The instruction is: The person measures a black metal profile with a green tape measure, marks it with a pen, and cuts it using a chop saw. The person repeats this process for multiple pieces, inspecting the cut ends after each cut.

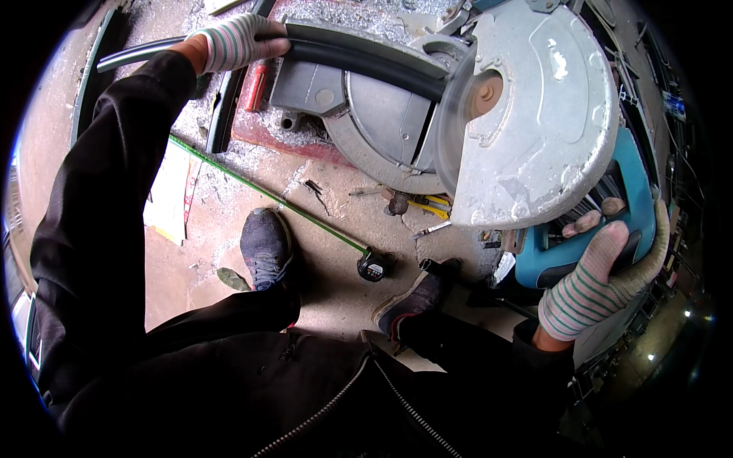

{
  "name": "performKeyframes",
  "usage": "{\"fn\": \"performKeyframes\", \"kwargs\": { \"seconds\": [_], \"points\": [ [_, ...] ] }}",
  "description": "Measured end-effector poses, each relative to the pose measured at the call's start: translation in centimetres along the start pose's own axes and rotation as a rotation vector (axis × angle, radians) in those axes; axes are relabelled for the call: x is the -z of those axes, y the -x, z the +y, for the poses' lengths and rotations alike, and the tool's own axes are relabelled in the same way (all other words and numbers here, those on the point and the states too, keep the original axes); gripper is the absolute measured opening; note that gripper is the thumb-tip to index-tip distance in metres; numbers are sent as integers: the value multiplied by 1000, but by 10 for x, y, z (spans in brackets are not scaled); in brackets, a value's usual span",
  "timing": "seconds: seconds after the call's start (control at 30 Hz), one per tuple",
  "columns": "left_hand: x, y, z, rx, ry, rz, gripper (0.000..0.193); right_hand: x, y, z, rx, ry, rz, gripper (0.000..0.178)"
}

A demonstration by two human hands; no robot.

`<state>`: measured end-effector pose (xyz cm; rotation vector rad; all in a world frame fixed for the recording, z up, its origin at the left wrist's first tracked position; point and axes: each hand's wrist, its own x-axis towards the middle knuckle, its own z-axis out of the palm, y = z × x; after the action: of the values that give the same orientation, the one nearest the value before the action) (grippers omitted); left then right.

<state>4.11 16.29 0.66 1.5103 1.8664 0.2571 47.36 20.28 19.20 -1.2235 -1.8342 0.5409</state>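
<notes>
My left hand (235, 43), in a striped knit glove, is closed round a long dark bar (366, 67) and holds it along the fence of a mitre saw. The bar runs past my hand to the left, and its right end reaches the blade (455, 126), which looks blurred. A large grey guard (550, 130) covers most of the blade. My gloved right hand (592, 286) is wrapped round the saw's teal handle (632, 191). Under the bar lies the saw's round grey table (385, 114). The guard hides where bar and blade meet.
An extended green tape measure (372, 266) lies on the floor by my shoes (267, 248). A red-handled tool (256, 88) sits left of the saw base. Yellow-handled pliers (430, 206) lie before it. Metal shavings (336, 14) cover the floor behind.
</notes>
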Motion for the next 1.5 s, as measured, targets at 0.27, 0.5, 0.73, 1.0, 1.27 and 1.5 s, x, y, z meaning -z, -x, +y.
{"fn": "performKeyframes", "kwargs": {
  "seconds": [0.27, 0.5, 0.73, 1.0, 1.27, 1.5],
  "points": [
    [1, 2, 1, 4, -34, 0, 46, -1, 2, -1, 4, -13, -2, 65],
    [0, -2, -2, -19, -26, -9, 45, -1, -2, -3, -11, -10, -2, 65],
    [1, 1, 2, -17, 5, -16, 41, -2, 0, -4, -7, 11, 5, 62],
    [1, 6, 3, 2, 16, 10, 40, -3, 5, 2, 5, 4, 16, 63],
    [-1, 1, -2, -20, -12, 14, 44, -4, 10, 1, -23, 8, 19, 64],
    [-1, -2, -8, -1, 3, -10, 45, -6, 18, 0, -46, 13, 37, 62]
  ]
}}
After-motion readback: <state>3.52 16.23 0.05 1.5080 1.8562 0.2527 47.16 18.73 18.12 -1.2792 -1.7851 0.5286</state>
